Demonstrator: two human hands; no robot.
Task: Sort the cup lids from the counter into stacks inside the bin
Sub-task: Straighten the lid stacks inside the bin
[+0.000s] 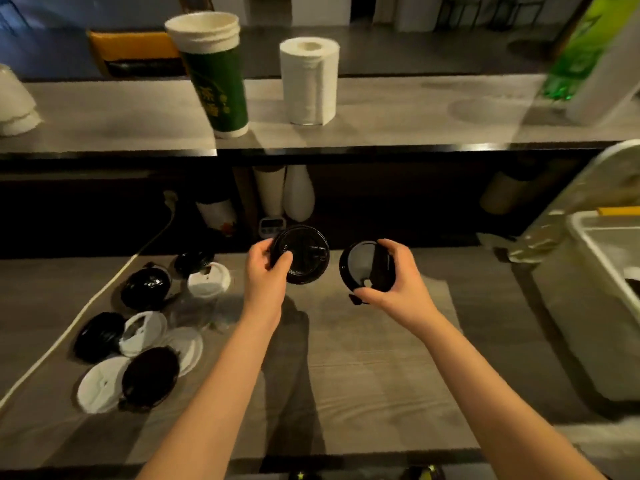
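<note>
My left hand (266, 271) grips a black cup lid (304, 254) by its left edge, top side facing me, above the counter's middle. My right hand (398, 275) holds a small stack of black lids (367, 266) on edge, the pale underside turned toward me. Both are lifted off the counter, about a hand's width apart. Several loose black and white lids (138, 337) lie scattered on the counter at the left. The white bin (588, 233) stands at the right edge, with something dark inside it that is only partly visible.
A white cable (86, 306) runs diagonally past the scattered lids. On the raised shelf (381, 129) stand stacked green paper cups (218, 74) and a paper towel roll (310, 81). Cups and a small timer (272, 226) sit in the dark recess below.
</note>
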